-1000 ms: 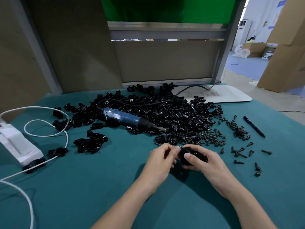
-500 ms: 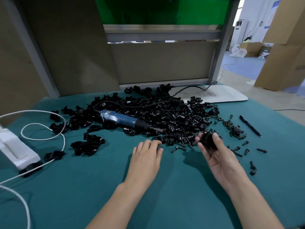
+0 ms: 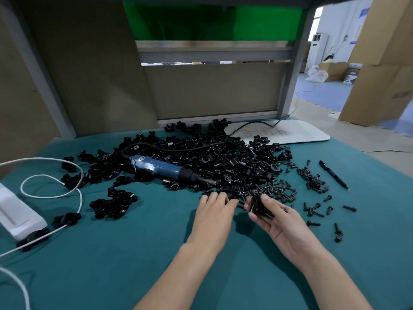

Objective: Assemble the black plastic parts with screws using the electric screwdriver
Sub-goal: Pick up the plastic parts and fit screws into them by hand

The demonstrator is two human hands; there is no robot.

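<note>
Most of the green table (image 3: 134, 265) lies under one sprawling heap of black parts (image 3: 234, 157). The blue screwdriver (image 3: 161, 167) lies across the heap's left side, and neither hand is on it. At the near edge of the heap the left hand (image 3: 212, 218) rests palm down, fingers fairly straight, tips among the pieces, nothing visibly held. Just beside it the right hand (image 3: 279, 222) is palm up, thumb and fingers closed round one black part (image 3: 259, 205) — whether a screw already sits in it I cannot tell. Loose screws (image 3: 274, 191) are scattered behind and to the right of that hand.

From where I stand, the risk is in the clutter. Screws and parts share one colour and lie mixed at the heap's edge, so a wrong piece could be picked or a screw flicked away. Held only in fingers, the part might also twist under the driver.

No tray or bin holds anything — only cardboard boxes (image 3: 380, 86) on the floor beyond, contents unseen.
</note>
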